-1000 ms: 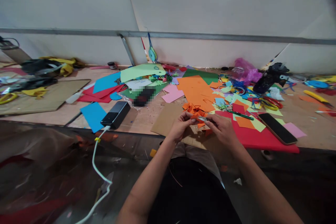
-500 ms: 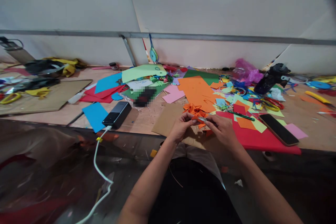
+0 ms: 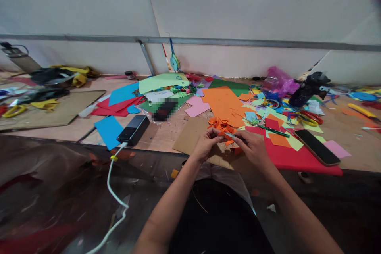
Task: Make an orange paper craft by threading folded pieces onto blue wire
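Near the surface's front edge [image 3: 159, 142], orange pieces [image 3: 219, 123] look done, while your left fingers [image 3: 218, 139] pinch unfinished-looking paper [image 3: 225, 134] and your right fingers [image 3: 239, 141] a silvery tool [image 3: 229, 135].

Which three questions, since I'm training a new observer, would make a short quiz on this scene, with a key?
1. Multiple choice: what does the white cable plug into?
A) the dark phone
B) the black box-shaped device
C) the grey bottle

2. True or false: the left hand holds a pair of yellow scissors.

3. Short answer: which hand holds the slim silvery tool?

Key:
1. B.
2. False; it holds orange paper.
3. The right hand.
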Demonstrator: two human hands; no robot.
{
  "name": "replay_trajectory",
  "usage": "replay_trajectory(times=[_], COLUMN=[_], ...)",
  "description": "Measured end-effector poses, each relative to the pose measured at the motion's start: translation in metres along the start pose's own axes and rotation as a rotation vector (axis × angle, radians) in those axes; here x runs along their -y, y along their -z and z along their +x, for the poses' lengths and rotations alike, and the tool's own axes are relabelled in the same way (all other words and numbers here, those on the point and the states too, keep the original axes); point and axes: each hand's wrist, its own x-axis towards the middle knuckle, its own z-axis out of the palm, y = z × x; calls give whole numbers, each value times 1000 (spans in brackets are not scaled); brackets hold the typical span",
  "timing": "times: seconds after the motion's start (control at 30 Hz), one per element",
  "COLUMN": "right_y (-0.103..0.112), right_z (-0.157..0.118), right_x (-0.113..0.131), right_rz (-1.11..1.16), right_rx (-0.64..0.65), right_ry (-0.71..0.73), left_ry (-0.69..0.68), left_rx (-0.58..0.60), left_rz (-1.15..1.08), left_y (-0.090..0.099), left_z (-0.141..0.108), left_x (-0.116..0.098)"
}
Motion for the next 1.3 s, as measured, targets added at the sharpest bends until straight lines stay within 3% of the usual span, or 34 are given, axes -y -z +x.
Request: replay_trajectory(times=[1.3], right_y=[-2], right_z=[1], right_x=[3], right_rz=[7], right_rx=[3], right_ry=[6], left_ry=[23], left_rx=[40], left_rz=[49], left_y=[1], left_z=[-2], left_x=[0])
